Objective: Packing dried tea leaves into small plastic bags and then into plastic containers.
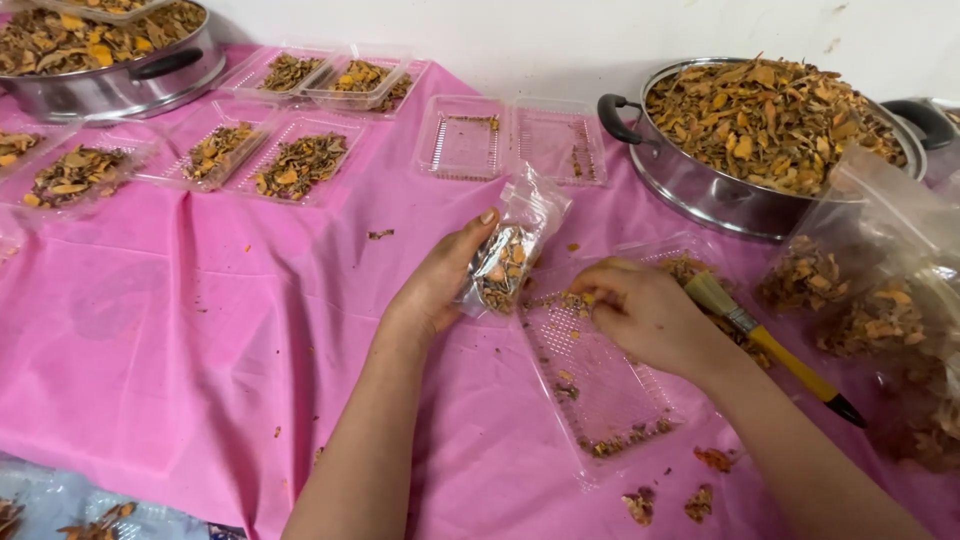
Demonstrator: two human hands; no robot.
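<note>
My left hand [437, 282] grips a small clear plastic bag [508, 258] partly filled with orange-brown dried slices, its mouth tilted up to the right. My right hand [640, 310] hovers over a clear plastic tray [600, 385], fingers pinched together at a few dried bits near the tray's upper edge by the bag. The tray holds only scattered crumbs. Lying just right of my right hand is a brush with a yellow handle [780, 350].
A steel pot [700, 190] heaped with dried slices stands at the back right; another pot [110, 85] is at the back left. Filled clear trays [300, 165] line the back left, an open empty clamshell [515, 140] the middle. Filled clear bags [870, 300] lie at right on the pink cloth [200, 330].
</note>
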